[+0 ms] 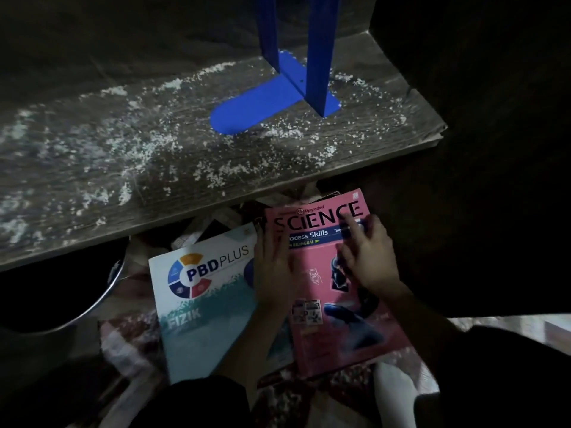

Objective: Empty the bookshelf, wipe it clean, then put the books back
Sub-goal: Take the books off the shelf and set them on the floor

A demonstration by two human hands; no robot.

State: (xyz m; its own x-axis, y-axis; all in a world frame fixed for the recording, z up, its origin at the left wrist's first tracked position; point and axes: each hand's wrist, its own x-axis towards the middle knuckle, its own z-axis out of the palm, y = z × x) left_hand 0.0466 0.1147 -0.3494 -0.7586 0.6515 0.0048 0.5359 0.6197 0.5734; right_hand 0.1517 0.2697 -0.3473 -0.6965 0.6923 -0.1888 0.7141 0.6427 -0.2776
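A dark wooden shelf board covered in white dust and crumbs fills the upper half of the view. A blue metal bookend stands on it at the back right. Below the shelf's front edge lie two books: a pink SCIENCE book partly on top of a white and teal PBD PLUS FIZIK book. My left hand lies at the pink book's left edge, its fingertips over that edge. My right hand rests on the pink cover with fingers spread, near the title.
A dark round seat with a chrome rim sits at the left under the shelf. Patterned cloth and loose clutter lie beneath the books. Something white lies at the lower right. The right side is dark.
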